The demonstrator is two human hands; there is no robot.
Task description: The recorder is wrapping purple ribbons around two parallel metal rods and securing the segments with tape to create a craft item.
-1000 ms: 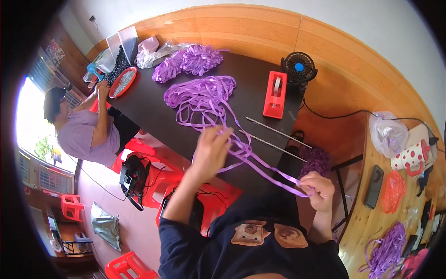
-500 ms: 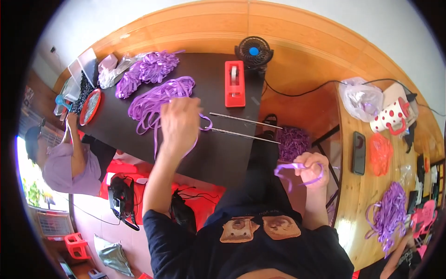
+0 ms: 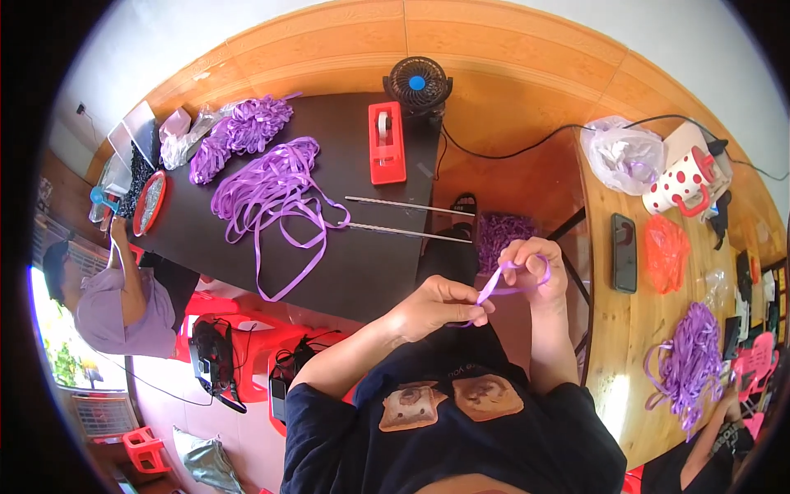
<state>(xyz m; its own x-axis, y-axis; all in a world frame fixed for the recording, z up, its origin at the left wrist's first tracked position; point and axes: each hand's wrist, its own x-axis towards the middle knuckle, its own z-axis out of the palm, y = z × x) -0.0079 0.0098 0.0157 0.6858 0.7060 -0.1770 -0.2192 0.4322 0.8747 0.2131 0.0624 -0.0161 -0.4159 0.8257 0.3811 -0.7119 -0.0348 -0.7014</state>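
In front of my chest, a narrow purple ribbon (image 3: 489, 288) is looped between my hands. My left hand (image 3: 436, 310) pinches it between thumb and fingertips. Curled fingers of my right hand (image 3: 539, 265) hold the ribbon's loop, close beside the left. Past the dark table's (image 3: 350, 276) right edge stick out two thin metal rods (image 3: 403, 203), roughly parallel. At the rods' left ends lies a ribbon loop, which leads to a loose pile of purple ribbon (image 3: 267, 181). A second, bunched purple ribbon bundle (image 3: 243, 132) lies behind that pile.
A red tape dispenser (image 3: 387, 152) and a black fan (image 3: 418, 84) stand at the back. On the wooden table (image 3: 617, 354) at right are a phone (image 3: 624, 253), a red-dotted cup (image 3: 676, 185) and more purple ribbon (image 3: 691, 366). Another person (image 3: 127, 292) sits at far left.
My left hand has left the ribbon pile and come right and nearer, to the ribbon by my right hand. My right hand has risen slightly. The view has shifted a little.
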